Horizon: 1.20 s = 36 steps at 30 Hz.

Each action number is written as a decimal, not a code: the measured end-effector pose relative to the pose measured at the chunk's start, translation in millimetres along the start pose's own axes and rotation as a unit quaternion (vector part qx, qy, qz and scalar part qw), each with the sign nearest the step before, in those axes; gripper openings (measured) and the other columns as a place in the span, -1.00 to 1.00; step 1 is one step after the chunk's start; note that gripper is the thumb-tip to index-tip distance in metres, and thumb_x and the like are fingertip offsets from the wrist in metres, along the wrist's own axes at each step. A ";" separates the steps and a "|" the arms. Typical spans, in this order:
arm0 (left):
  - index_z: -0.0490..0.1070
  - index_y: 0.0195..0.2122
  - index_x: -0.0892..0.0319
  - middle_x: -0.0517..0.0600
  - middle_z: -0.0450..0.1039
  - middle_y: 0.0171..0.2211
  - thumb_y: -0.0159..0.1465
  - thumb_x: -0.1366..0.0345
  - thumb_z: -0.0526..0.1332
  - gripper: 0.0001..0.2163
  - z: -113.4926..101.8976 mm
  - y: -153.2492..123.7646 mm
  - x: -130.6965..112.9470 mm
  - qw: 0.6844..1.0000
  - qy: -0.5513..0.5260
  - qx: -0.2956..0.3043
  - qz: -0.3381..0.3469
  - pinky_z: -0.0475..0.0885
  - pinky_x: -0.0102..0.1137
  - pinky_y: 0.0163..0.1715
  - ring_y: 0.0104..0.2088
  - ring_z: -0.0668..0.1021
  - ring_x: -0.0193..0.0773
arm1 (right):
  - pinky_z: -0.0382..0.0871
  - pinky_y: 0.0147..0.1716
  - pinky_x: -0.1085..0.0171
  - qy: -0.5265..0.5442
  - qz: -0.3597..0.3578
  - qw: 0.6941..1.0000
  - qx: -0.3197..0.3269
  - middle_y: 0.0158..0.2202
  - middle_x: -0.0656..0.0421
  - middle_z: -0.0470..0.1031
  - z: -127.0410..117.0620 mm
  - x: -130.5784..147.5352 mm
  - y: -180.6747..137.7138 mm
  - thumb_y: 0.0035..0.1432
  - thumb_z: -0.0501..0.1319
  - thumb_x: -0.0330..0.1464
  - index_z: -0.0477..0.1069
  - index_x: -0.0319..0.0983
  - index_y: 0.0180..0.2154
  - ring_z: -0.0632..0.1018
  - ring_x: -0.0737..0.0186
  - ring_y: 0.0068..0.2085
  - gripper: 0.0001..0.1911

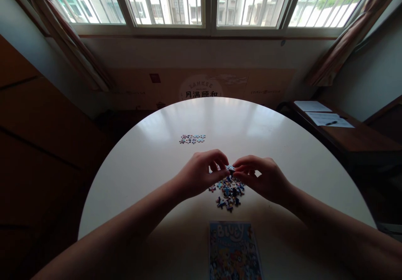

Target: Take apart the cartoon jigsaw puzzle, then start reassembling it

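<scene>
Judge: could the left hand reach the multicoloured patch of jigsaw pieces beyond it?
Probably yes: only white tabletop separates the left hand from the patch, though that hand holds a small, pale jigsaw piece.

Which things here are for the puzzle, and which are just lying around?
For the puzzle: the bit between the left hand and right hand, the pile, the small group beyond, probably the Bluey picture.

Just lying around: papers and a pen on the side table.

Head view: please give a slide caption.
Left hand and right hand, close together over jigsaw pieces on a white table.
</scene>
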<state>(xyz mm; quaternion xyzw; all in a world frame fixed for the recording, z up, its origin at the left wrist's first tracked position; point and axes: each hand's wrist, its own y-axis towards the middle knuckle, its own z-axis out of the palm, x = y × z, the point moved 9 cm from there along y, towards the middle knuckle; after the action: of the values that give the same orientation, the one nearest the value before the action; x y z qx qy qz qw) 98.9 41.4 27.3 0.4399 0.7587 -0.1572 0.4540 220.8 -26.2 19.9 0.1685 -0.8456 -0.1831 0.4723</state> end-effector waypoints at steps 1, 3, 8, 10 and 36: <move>0.45 -0.27 0.21 -0.02 0.53 -0.36 0.22 0.31 0.29 -0.90 1.6 -0.1 0.4 1.000 -0.005 0.002 0.001 0.47 -0.45 -0.41 -0.39 0.53 -0.35 | 0.49 -0.46 0.40 -0.003 -0.006 1.000 -0.001 -0.37 0.20 0.60 0.5 0.7 -0.3 0.22 0.32 -0.34 0.47 -0.20 -0.15 0.59 0.38 -0.42 -0.84; 0.45 -0.30 0.20 -0.03 0.53 -0.37 0.21 0.32 0.29 -0.92 3.0 0.6 1.4 1.000 -0.014 0.004 0.000 0.46 -0.47 -0.43 -0.39 0.53 -0.36 | 0.49 -0.46 0.41 -0.006 -0.021 1.000 -0.004 -0.37 0.21 0.60 0.8 2.4 -0.4 0.22 0.31 -0.35 0.47 -0.20 -0.14 0.59 0.40 -0.43 -0.84; 0.43 -0.35 0.20 -0.03 0.51 -0.43 0.17 0.26 0.31 -0.87 -31.1 5.7 29.4 0.995 -0.018 -0.023 -0.093 0.36 -0.51 -0.61 -0.54 0.45 -0.40 | 0.47 -0.50 0.46 -0.007 -0.024 1.000 -0.017 -0.30 0.18 0.60 -5.1 1.8 0.7 0.25 0.24 -0.41 0.45 -0.21 -0.03 0.61 0.38 -0.35 -0.77; 0.47 -0.34 0.21 -0.01 0.52 -0.42 0.16 0.26 0.30 -0.87 -68.4 5.7 47.1 0.988 0.019 -0.082 -0.132 0.31 -0.52 -0.65 -0.56 0.41 -0.41 | 0.48 -0.49 0.46 -0.014 -0.024 0.999 -0.016 -0.33 0.18 0.60 -9.3 1.2 1.7 0.25 0.22 -0.43 0.48 -0.22 -0.07 0.61 0.38 -0.36 -0.80; 0.57 -0.31 0.12 0.04 0.59 -0.24 0.10 0.06 0.30 -0.74 -131.6 -9.1 115.7 0.891 0.340 -0.066 -0.294 0.35 -0.37 -0.41 -0.27 0.57 -0.11 | 0.49 -0.47 0.50 -0.035 -0.048 0.998 0.028 -0.37 0.17 0.59 -7.9 3.5 3.7 0.24 0.20 -0.47 0.53 -0.27 -0.17 0.60 0.41 -0.40 -0.84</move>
<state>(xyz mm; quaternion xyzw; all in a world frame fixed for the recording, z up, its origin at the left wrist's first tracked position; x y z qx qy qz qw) -4.1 180.9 1.0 0.1921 0.9699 -0.0740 0.1297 225.5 -25.8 28.1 0.2158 -0.8569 -0.1881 0.4286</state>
